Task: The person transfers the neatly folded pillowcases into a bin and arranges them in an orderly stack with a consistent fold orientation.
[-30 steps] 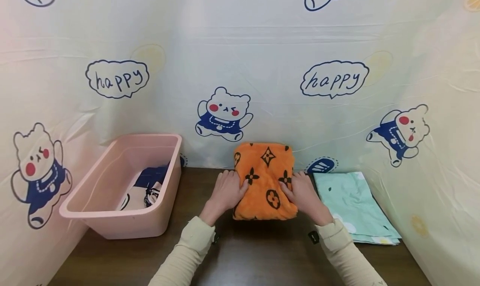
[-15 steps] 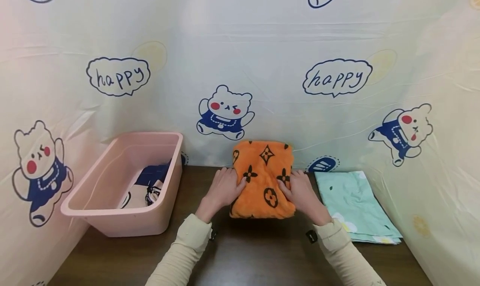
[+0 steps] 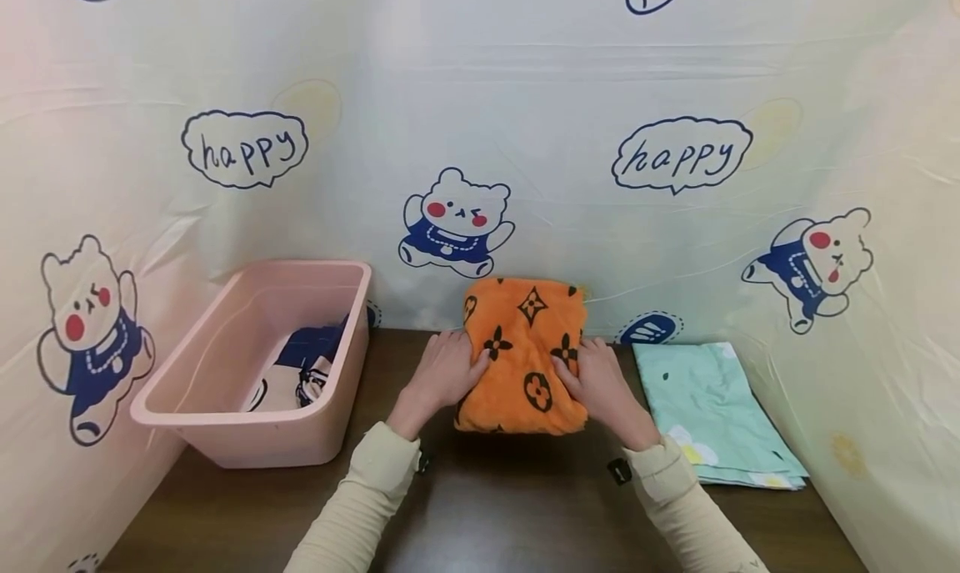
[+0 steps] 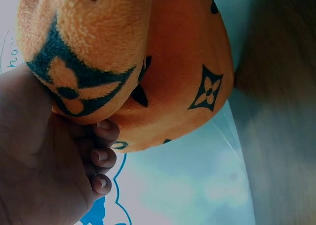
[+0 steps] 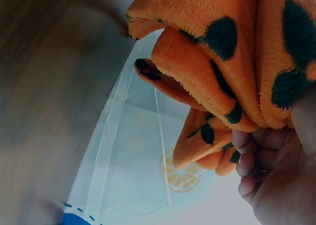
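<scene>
Both hands hold a folded orange plush cloth (image 3: 517, 406) with black flower and diamond motifs, at the middle of the table near the back. My left hand (image 3: 442, 371) grips its left side, the thumb lying on the front face. In the left wrist view, curled fingertips (image 4: 102, 156) show under the cloth's edge. My right hand (image 3: 606, 383) pinches the right side in the same way, thumb in front. Several loose folded layers (image 5: 197, 81) hang beside the right fingers in the right wrist view. A dark shadow lies on the table below the cloth's lower edge.
A pink plastic bin (image 3: 247, 439) stands on the left, holding navy and cream cloth (image 3: 277, 389). To the right lies a folded mint-green cloth (image 3: 712, 406) with flowers. Around the dark wooden table (image 3: 510, 515) hangs a patterned curtain (image 3: 555, 98) with bears and "happy" bubbles.
The orange cloth and both hands have shifted slightly to the left, the grip staying the same. The head view has turned a little. The bin and the mint-green cloth have stayed in place.
</scene>
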Demonstrator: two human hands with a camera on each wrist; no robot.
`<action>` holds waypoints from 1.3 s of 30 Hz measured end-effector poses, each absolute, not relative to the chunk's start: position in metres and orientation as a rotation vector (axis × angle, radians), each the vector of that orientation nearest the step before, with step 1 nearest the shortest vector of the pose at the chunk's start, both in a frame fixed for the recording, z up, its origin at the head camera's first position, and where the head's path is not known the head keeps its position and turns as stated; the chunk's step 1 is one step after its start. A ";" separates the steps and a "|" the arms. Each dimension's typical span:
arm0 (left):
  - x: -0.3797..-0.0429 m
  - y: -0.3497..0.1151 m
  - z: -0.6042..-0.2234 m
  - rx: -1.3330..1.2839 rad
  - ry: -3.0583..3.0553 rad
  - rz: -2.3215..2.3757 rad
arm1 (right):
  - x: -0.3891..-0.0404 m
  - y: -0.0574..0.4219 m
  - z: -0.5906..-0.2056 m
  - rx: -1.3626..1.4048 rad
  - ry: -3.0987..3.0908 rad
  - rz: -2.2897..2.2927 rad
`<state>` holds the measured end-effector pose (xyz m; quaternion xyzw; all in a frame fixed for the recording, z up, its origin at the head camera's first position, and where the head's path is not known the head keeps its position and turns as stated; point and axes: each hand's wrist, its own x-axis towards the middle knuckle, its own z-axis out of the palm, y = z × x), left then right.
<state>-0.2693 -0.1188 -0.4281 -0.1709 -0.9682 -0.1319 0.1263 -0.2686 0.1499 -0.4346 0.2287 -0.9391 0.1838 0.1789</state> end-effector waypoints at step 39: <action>-0.259 -0.152 -0.398 -0.528 -2.771 -0.444 | -0.259 0.116 -0.410 0.715 -2.618 0.566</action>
